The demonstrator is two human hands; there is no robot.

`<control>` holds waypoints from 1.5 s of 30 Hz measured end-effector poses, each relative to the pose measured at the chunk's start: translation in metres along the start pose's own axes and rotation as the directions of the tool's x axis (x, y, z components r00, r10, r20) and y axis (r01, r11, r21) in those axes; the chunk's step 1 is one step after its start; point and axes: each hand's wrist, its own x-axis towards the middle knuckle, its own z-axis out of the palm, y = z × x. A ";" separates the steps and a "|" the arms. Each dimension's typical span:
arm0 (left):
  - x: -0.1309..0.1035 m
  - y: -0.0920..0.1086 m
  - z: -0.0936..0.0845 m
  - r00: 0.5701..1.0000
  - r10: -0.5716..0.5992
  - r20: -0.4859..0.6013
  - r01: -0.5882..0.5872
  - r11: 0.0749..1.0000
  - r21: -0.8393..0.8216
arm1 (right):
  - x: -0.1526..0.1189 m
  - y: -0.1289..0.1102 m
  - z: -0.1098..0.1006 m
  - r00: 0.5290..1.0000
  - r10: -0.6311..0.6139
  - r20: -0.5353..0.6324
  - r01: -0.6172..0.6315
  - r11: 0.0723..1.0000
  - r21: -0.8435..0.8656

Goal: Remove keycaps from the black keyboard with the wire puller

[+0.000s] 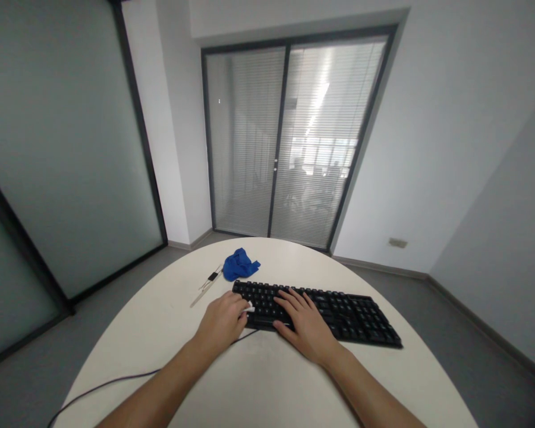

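Observation:
A black keyboard (356,318) lies at a slant across the table, its keys facing up. At its left end my left hand (223,318) is closed in a pinch on a small white object (249,307), which pokes out over the keys; its kind is too small to make out. My right hand (305,324) rests on the middle of the keyboard with fingers spread and holds nothing. Just beyond the left end of the keyboard sits a crumpled blue cloth (239,265). Beside the cloth lie a thin pale tool with a black middle (213,276) and a slim light strip (200,295).
The round cream table (160,321) curves away on both sides. A dark cable (111,383) runs from under my left arm to the table's left edge. Beyond stand a glass door with blinds (249,148), frosted panels (66,137) and a white wall (450,137).

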 end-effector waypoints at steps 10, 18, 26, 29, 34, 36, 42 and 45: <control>0.002 -0.006 -0.008 0.986 -0.153 -0.068 0.147 0.985 -0.090 | 0.000 -0.001 -0.002 1.000 0.001 0.010 -0.001 1.000 0.002; 0.001 -0.009 -0.006 0.979 -0.203 -0.008 0.203 0.979 0.017 | 0.000 -0.002 -0.002 1.000 0.005 0.009 -0.005 1.000 0.001; 0.001 -0.004 -0.010 0.978 -0.206 0.026 0.205 0.978 0.020 | -0.001 -0.002 -0.002 1.000 0.002 0.005 -0.002 1.000 0.010; 0.001 -0.008 -0.014 0.975 -0.220 0.040 0.221 0.975 -0.025 | -0.001 -0.001 -0.002 1.000 0.003 0.009 -0.003 1.000 0.011; 0.004 -0.024 -0.012 0.969 -0.205 -0.140 0.190 0.975 -0.115 | 0.000 -0.001 0.000 1.000 0.005 0.004 -0.005 1.000 0.006; 0.004 -0.030 -0.007 0.972 -0.179 -0.150 0.160 0.978 -0.130 | 0.000 -0.001 -0.001 1.000 0.002 0.004 -0.002 1.000 0.005; 0.005 -0.029 0.000 0.980 -0.194 -0.034 0.189 0.975 -0.115 | -0.001 -0.003 -0.003 1.000 0.008 0.010 -0.008 1.000 0.007; 0.005 -0.025 -0.007 0.981 -0.193 0.017 0.194 0.975 -0.105 | -0.001 -0.002 -0.004 1.000 0.004 0.012 -0.004 1.000 0.009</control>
